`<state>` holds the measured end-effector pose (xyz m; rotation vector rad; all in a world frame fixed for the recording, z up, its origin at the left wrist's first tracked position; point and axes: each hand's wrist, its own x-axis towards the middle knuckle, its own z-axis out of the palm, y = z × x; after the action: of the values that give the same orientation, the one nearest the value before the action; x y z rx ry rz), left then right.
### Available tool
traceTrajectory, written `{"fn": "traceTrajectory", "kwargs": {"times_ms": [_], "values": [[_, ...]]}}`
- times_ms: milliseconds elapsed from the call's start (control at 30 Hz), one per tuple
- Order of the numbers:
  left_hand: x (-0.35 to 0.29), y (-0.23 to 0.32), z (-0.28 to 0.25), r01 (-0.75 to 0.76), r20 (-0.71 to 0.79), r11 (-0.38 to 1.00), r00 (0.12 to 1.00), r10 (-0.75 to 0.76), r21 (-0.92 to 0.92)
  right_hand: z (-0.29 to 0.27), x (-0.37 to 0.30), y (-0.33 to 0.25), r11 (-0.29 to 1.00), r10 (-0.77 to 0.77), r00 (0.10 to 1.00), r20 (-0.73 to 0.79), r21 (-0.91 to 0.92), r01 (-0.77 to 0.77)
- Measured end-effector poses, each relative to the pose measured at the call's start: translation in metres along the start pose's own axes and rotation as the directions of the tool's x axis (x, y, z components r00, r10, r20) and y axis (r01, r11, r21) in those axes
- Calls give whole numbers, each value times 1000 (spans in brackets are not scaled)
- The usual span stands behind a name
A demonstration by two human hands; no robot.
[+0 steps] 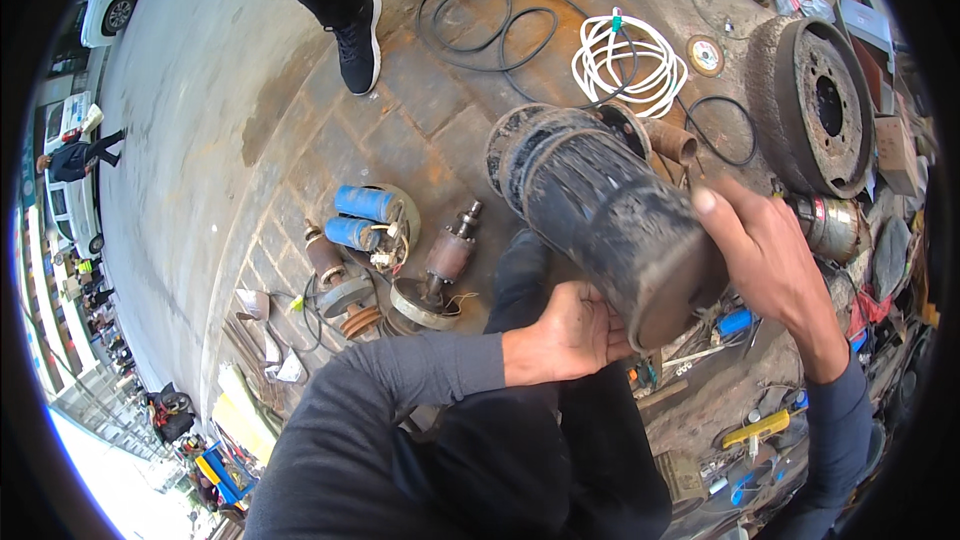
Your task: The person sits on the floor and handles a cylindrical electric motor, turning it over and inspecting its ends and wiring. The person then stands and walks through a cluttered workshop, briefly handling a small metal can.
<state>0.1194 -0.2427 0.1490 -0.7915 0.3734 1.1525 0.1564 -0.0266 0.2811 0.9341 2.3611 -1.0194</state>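
Note:
A black, grimy cylindrical pump or motor housing [610,205] is tilted above my knees, its flanged end pointing away to the upper left. My left hand [572,332] is closed around the lower edge of its near end, the fingertips partly hidden beneath it. My right hand [765,255] grips the near end from the right, thumb on top; its other fingers are mostly hidden. On the ground left of the housing lie a motor rotor [450,252] with a shaft, and a round part with two blue capacitors [362,203].
Coiled white hose [590,68] and black cable [510,65] lie beyond the housing. A rusty wheel rim [825,105] stands at the right, near a copper-coloured motor part [832,228]. Scattered tools include a yellow-handled one [756,428]. Another person's shoe [358,48] is at the top.

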Motion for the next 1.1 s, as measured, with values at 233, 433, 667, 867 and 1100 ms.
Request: {"fn": "traceTrajectory", "kwargs": {"times_ms": [233, 433, 667, 867, 1100], "values": [[-21, 31, -11, -49, 233, 973, 967, 104, -227, 8, 45, -46, 878, -417, 894, -167, -327, 348], [-47, 56, -23, -151, 169, 938, 963, 211, -312, 33, 83, -78, 628, -624, 778, -70, -638, 446], [-67, 100, -37, -58, 248, 928, 956, 158, -368, 48, 122, -139, 682, -477, 879, 4, -629, 373], [-73, 108, -61, -149, 189, 984, 968, 166, -99, 36, 114, -131, 859, -272, 957, -101, -475, 194], [-130, 119, -78, -689, 51, 447, 573, 818, 571, 20, 22, 23, 991, 95, 890, -447, 131, -40]]}}
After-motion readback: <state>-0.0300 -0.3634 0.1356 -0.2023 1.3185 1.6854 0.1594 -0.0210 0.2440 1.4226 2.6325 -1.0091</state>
